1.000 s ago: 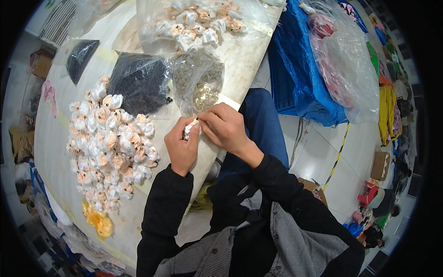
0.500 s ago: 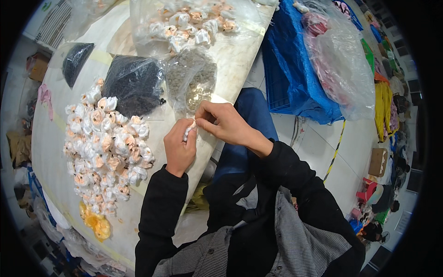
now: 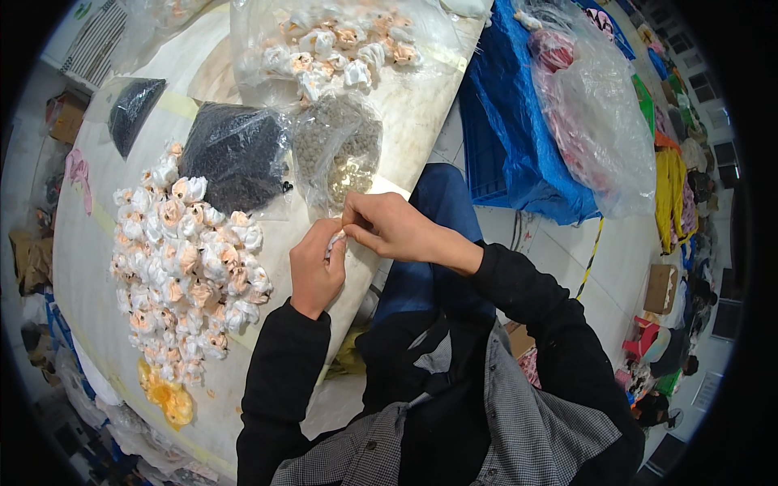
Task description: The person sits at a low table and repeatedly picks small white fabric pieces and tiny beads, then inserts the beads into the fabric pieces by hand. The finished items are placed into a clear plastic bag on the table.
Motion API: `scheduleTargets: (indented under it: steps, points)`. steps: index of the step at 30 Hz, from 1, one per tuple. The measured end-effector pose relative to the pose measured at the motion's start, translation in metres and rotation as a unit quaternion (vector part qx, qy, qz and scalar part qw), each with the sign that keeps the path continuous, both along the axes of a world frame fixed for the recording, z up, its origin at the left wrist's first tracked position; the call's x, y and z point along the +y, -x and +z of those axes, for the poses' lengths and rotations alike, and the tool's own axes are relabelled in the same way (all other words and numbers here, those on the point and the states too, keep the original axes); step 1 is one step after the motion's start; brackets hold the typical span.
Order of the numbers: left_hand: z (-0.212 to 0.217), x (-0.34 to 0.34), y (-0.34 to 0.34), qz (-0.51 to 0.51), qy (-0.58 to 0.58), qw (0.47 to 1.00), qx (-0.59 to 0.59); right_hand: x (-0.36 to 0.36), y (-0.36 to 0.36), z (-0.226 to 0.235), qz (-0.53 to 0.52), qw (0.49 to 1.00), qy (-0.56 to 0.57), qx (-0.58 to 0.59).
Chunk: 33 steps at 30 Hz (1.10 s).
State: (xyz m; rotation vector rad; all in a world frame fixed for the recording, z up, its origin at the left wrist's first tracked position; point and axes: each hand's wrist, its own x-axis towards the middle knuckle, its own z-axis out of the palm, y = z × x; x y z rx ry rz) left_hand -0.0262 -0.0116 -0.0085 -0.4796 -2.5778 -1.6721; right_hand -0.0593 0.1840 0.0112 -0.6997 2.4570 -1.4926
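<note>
Close to the table's right edge, my left hand [image 3: 316, 267] is closed around a small white-and-peach fabric piece [image 3: 333, 241], mostly covered by the fingers. My right hand [image 3: 397, 227] meets it from the right, thumb and fingertips pinched at the piece's upper end. Anything finer between those fingertips is too small to make out. Left of my hands lies a big pile of crumpled white-and-peach fabric pieces [image 3: 190, 267]. Just beyond my hands rests a clear bag of small grey-beige bits [image 3: 336, 150], some shiny gold ones at its near end.
On the table [image 3: 85, 267] are a bag of black bits [image 3: 235, 154], a smaller black-filled bag [image 3: 134, 113], a large clear bag of more fabric pieces [image 3: 340, 53] and a yellow piece [image 3: 168, 395]. A blue crate [image 3: 494, 174] with plastic-wrapped goods stands to the right.
Both hands stay together at the small piece, with only slight finger movement. The view has shifted a little, so the table and bags sit slightly differently in the picture.
</note>
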Motion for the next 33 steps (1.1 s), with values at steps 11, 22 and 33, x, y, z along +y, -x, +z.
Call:
scheduleTargets:
  steps: [11,22,33]
  points:
    - [0.004,-0.004,0.001,-0.011,0.012,1.000,0.008,0.000,0.000,-0.013,-0.015,0.991,0.106,-0.081]
    - [0.071,-0.148,0.014,0.359,0.364,0.836,0.201,-0.031,-0.021,-0.036,-0.186,0.973,0.133,0.004]
    - [0.214,-0.139,-0.093,0.279,0.186,0.680,0.652,-0.052,-0.028,-0.033,-0.194,0.970,0.049,0.139]
